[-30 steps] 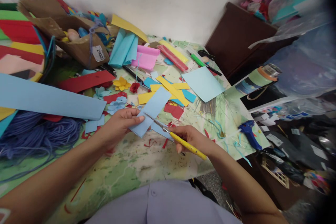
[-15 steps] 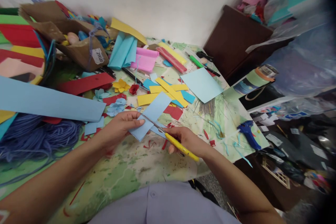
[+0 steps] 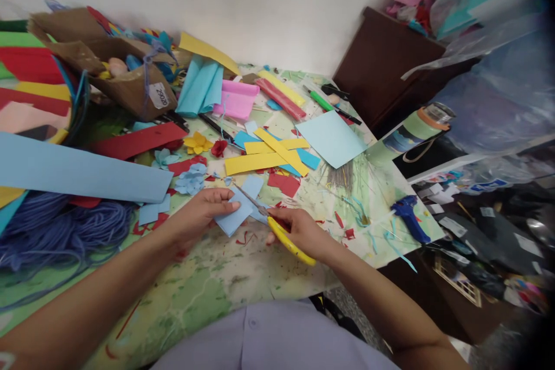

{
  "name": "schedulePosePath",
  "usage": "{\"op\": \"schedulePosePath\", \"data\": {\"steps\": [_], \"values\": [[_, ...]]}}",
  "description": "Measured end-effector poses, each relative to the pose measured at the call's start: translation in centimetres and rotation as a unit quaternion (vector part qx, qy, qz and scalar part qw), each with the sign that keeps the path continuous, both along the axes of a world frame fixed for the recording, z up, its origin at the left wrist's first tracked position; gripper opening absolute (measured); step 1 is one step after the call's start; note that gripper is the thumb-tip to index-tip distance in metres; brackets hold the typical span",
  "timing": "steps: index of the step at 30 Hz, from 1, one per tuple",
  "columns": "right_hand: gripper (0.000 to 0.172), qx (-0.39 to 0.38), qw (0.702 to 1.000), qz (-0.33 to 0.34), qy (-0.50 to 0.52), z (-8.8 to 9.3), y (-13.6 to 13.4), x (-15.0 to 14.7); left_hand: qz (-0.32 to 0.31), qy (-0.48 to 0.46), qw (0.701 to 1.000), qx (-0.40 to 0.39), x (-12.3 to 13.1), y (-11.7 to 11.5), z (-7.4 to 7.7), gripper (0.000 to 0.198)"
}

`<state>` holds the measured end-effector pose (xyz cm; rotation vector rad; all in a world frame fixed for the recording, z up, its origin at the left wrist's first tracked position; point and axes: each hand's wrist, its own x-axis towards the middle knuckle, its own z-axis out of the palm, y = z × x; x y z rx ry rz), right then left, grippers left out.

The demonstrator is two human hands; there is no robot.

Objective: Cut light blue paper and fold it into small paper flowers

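My left hand pinches the left edge of a light blue paper piece between thumb and fingers. Yellow-handled scissors are gripped in my right hand, their blades lying together across the far side of that paper. Just beyond the blades another light blue piece shows; whether it is fully separate I cannot tell. Blue paper flowers, a red flower and a yellow flower lie past my left hand. Yellow paper strips cross over blue ones ahead of the scissors.
At left are a long light blue sheet, a bundle of blue yarn and an open cardboard box. A pale blue square lies right of the strips. A blue glue gun rests near the table's right edge, below a bottle.
The scissor blades have closed across the light blue strip. Its far part, which reached up over the yellow strips, now sits lower and nearer. My left hand keeps its pinch.
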<state>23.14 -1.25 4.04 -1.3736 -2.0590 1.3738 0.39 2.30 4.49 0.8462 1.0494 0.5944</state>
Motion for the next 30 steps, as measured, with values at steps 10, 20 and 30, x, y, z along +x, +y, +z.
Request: {"op": "schedulePosePath", "data": {"steps": [10,20,30], "values": [[0.038,0.229,0.928,-0.033,-0.291,-1.3,-0.2,0.7,0.17,-0.057,0.984,0.018,-1.2,0.4,-0.7,0.004],[0.025,0.246,0.878,-0.089,-0.401,-0.4,1.5,3.4,0.248,-0.071,0.966,0.017,-1.6,-1.6,-2.0,0.017],[0.038,0.328,0.916,-0.055,-0.223,1.5,1.4,-3.1,0.2,-0.081,0.975,0.062,-1.2,-2.3,-2.7,0.031]]}}
